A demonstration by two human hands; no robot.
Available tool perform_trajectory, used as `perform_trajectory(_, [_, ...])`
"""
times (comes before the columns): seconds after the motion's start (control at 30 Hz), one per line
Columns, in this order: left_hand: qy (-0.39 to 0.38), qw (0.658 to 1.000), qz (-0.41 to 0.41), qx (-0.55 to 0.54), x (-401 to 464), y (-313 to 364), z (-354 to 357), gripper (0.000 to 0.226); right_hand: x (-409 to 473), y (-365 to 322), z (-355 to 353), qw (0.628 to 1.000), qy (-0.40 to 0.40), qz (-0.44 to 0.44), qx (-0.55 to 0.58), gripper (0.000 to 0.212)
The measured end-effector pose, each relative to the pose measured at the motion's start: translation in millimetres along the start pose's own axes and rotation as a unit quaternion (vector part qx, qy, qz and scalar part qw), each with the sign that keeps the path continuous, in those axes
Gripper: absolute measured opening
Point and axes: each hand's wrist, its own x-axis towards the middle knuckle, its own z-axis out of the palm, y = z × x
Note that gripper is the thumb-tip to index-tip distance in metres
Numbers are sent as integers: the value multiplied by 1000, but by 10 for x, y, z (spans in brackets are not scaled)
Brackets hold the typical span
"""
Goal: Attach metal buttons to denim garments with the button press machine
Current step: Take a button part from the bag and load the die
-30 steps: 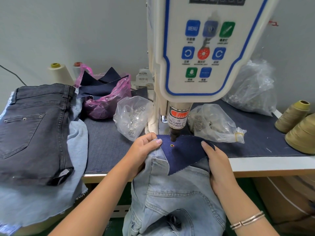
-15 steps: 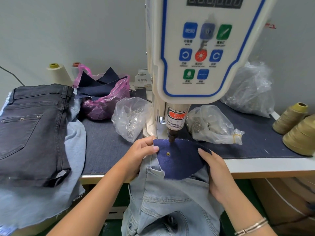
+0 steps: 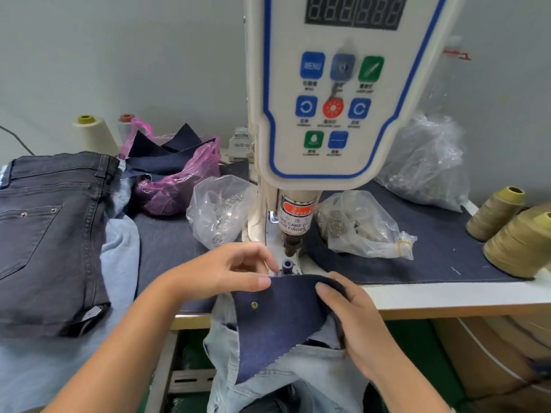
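Dark navy denim patch [image 3: 286, 320], bearing one brass button [image 3: 254, 305], is pinched by the left hand [image 3: 226, 271] and right hand [image 3: 351, 317] just below the press's lower die post [image 3: 287, 266], where curled fingers [image 3: 269, 260] risk being crushed.

Your bench [image 3: 447, 299] carries a denim mat [image 3: 441, 251]. On it: black jeans [image 3: 50, 234] over pale denim [image 3: 119, 254] left, pink bag [image 3: 176, 186], three clear bags [image 3: 214, 210], press [image 3: 328, 114], thread cones [image 3: 518, 242] right.
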Motion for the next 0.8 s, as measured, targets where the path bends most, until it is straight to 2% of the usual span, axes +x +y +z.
perform_trajectory(0.07, [-4, 990, -29, 136, 16, 183, 33, 33, 23, -38, 48, 997, -1, -9, -76, 25])
perform_trajectory(0.13, [37, 939, -39, 340, 59, 283, 116, 32, 48, -85, 90, 989, 0, -13, -148, 22])
perform_trajectory(0.17, [64, 919, -27, 388, 70, 307, 165, 28, 59, -103, 105, 985, -2, -14, -174, 19])
perform_trajectory(0.23, [96, 941, -15, 325, 66, 278, 210, 20, 72, -143, 116, 976, -11, -23, -215, 17])
perform_trajectory(0.3, [91, 963, -35, 251, 27, 246, 216, 17, 82, -179, 120, 968, -32, -37, -245, 19])
perform_trajectory(0.4, [57, 960, -15, 274, -13, 164, 215, 27, 75, -182, 139, 963, -57, -29, -263, 28])
perform_trajectory(0.47, [36, 970, 6, 239, -46, 129, 166, 33, 68, -217, 165, 963, -52, -42, -260, 23])
perform_trajectory(0.53, [30, 984, -5, 174, -85, 107, 22, 30, 99, -328, 48, 976, 41, -86, -196, 12])
perform_trajectory(0.57, [35, 988, -21, 152, -109, 79, -69, 28, 137, -402, -90, 969, 112, -120, -187, 8])
perform_trajectory(0.6, [45, 988, -39, 145, -137, 43, -157, 28, 192, -496, -256, 942, 185, -156, -234, 7])
perform_trajectory(0.67, [72, 985, -67, 142, -186, -74, -308, 34, 334, -670, -593, 833, 277, -160, -452, 10])
perform_trajectory(0.73, [104, 984, -76, 121, -203, -193, -378, 42, 507, -717, -814, 719, 274, -92, -632, 10])
perform_trajectory(0.8, [121, 986, -79, 88, -181, -303, -386, 51, 657, -650, -862, 636, 229, -40, -736, 13])
